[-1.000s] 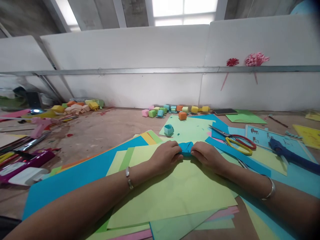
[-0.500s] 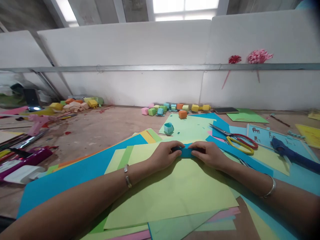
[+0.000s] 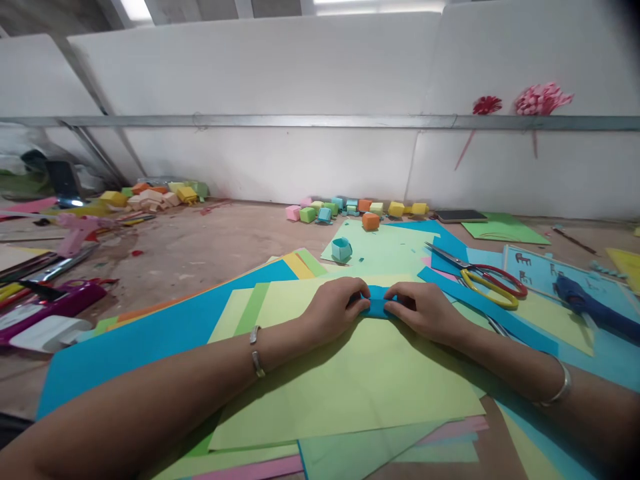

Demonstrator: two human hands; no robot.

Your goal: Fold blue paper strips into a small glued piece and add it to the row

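Note:
A small piece of folded blue paper [image 3: 379, 307] is pinched between both hands, just above a pale green sheet [image 3: 345, 380]. My left hand [image 3: 336, 305] closes thumb and fingers on its left end. At the right end my right hand [image 3: 425, 310] grips it the same way. The hands partly cover the paper's ends. Beyond them stands a light blue paper cup shape [image 3: 342, 250], open at the top. To the right lie scissors [image 3: 477, 273] with one red and one yellow handle, beside a long blue paper strip [image 3: 500, 313].
Several coloured paper cubes [image 3: 371, 221] line the table near the white wall [image 3: 250, 67]. At right lies a dark blue glue gun [image 3: 595, 310]; at left, a pink glue gun [image 3: 75, 230] and a purple device [image 3: 50, 310]. Large blue paper [image 3: 150, 333] spreads under my left forearm.
The view has tilted down and shifted a little. Both hands keep hold of the blue paper, and slightly more of it shows between the fingers.

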